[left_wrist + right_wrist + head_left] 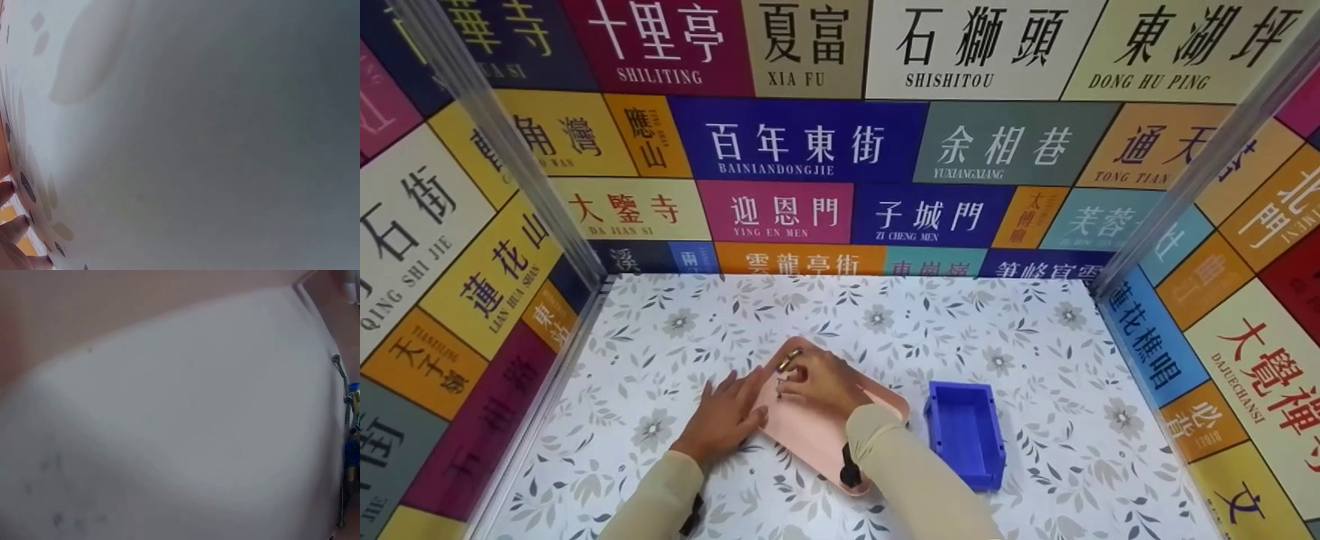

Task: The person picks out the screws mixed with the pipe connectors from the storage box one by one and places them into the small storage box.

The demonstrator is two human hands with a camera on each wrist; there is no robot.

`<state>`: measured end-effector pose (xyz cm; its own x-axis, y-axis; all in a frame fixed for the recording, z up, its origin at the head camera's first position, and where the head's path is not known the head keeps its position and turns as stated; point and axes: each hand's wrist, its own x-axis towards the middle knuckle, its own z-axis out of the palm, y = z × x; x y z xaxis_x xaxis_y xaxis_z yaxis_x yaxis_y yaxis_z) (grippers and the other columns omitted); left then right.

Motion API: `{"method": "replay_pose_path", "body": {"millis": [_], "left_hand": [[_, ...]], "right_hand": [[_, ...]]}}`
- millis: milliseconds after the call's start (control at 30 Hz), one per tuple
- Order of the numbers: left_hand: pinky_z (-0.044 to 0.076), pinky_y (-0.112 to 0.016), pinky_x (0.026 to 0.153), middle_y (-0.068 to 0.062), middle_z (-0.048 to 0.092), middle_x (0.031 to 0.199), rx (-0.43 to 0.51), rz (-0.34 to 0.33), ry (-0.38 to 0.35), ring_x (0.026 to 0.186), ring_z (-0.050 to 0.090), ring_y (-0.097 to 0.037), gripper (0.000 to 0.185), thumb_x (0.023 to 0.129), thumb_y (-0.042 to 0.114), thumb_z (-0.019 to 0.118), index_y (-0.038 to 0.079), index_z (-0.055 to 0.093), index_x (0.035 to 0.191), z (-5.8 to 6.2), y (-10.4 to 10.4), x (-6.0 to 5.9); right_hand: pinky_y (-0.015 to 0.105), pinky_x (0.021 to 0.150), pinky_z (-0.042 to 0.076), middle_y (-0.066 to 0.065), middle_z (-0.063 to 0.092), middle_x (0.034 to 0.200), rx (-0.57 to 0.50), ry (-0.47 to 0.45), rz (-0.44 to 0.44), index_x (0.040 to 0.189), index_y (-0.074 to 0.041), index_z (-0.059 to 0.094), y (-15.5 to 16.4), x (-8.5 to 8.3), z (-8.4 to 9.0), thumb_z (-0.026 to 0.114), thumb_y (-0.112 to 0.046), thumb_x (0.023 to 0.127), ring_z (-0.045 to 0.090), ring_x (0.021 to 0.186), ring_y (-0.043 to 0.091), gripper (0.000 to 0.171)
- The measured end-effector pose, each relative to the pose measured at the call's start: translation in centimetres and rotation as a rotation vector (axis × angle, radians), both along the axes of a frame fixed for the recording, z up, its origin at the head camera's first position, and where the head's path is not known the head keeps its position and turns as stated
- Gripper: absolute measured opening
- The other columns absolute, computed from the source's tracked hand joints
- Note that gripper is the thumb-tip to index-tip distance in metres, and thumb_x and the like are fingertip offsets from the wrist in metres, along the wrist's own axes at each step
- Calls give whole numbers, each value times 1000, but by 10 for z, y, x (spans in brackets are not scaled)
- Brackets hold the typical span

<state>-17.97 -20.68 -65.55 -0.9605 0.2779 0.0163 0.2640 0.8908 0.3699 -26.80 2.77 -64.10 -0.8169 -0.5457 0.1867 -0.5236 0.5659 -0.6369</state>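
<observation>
A shallow pink tray (810, 431) lies at an angle on the patterned tabletop. My left hand (725, 418) rests along its left edge with fingers extended; fingertips (17, 228) show at the left side of the left wrist view. Over the tray's far part, my right hand (816, 384) has its fingers bent and pinches a thin silvery screw (780, 388). A brass-coloured fitting (789, 360) sits by the knuckles. In the right wrist view, several small metal pieces appear at the right edge: an eye screw (337, 363) and a blue-and-brass piece (352, 453). The hand hides much of them.
To the right of the tray stands a blue plastic bin (966, 435). The tabletop (1035, 360) has a floral cover, and panels with printed signs (799, 139) close it in at the back and both sides. Dark straps (850, 469) sit at the sleeve cuffs.
</observation>
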Motion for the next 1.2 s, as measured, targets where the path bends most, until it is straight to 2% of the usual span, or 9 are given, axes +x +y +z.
{"method": "replay_pose_path", "body": {"millis": [133, 267, 500, 767, 933, 1200], "left_hand": [[16, -71, 121, -2, 43, 162, 16, 0, 17, 154, 30, -37, 73, 103, 60, 42, 29, 20, 165, -1, 1, 0], [14, -69, 123, -1, 39, 164, 6, 8, -10, 156, 27, -36, 73, 103, 60, 41, 31, 17, 165, 0, 4, -1], [12, -67, 125, 0, 38, 165, -16, 20, -44, 157, 24, -33, 75, 102, 64, 38, 33, 13, 165, 0, 5, -4], [16, -69, 123, -4, 43, 162, -7, -8, -23, 156, 27, -35, 72, 104, 61, 37, 30, 17, 165, 0, 1, -3], [16, -69, 123, -3, 42, 163, -14, -1, -24, 156, 27, -35, 72, 104, 62, 36, 31, 15, 165, -3, 0, -2], [13, -66, 124, -2, 40, 164, -11, 19, -29, 157, 25, -34, 72, 103, 62, 38, 31, 15, 165, -3, 0, -1]], "right_hand": [[22, 74, 54, -3, 66, 107, 48, 97, -19, 102, -21, 80, -3, 1, -5, 86, -48, 79, 61, 83, 5, 36], [26, 82, 56, -6, 69, 103, 90, 178, -34, 100, -22, 81, -4, 1, -9, 87, -54, 74, 64, 88, 8, 42], [29, 93, 54, -11, 73, 100, 171, 229, -12, 107, -25, 81, -4, -3, -12, 85, -59, 72, 65, 99, 11, 50], [31, 91, 54, -9, 77, 102, 146, 310, 41, 109, -26, 82, -5, -3, -17, 84, -57, 73, 67, 97, 14, 48], [31, 95, 53, -10, 76, 105, 187, 323, 48, 107, -27, 82, -7, -3, -18, 81, -58, 76, 67, 102, 13, 43], [30, 99, 51, -13, 78, 102, 213, 287, 50, 105, -29, 82, -9, -5, -18, 80, -58, 79, 66, 102, 11, 39]]}}
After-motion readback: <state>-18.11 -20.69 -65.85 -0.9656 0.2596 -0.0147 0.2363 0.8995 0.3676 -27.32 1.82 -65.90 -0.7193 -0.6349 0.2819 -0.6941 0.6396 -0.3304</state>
